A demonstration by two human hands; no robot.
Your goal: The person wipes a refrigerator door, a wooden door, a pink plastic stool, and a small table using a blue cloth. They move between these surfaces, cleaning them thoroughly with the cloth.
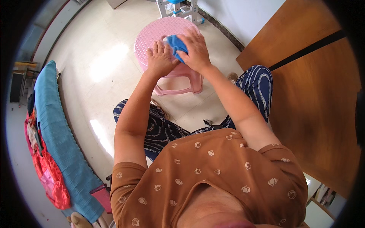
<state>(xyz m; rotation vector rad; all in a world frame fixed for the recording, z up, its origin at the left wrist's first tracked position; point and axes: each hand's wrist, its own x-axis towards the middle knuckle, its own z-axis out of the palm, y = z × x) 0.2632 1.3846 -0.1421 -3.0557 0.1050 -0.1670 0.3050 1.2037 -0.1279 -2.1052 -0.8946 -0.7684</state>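
Observation:
A pink plastic stool (152,30) with a textured round seat and a hole in its middle stands on the floor before me. My left hand (160,59) lies on the near part of the seat, fingers spread and nothing in it. A blue cloth (177,45) is bunched under my right hand (195,50), gripped between thumb and fingers over the right side of the seat. The right fingertips are blurred. Part of the cloth is hidden beneath that hand.
A wooden table or cabinet (310,108) with a black strip rises at my right. Behind the pink stool stands a white and blue stool (177,11) by the wall. On my left runs a long seat with a blue cover (60,128), with red clothing (51,182) beside it.

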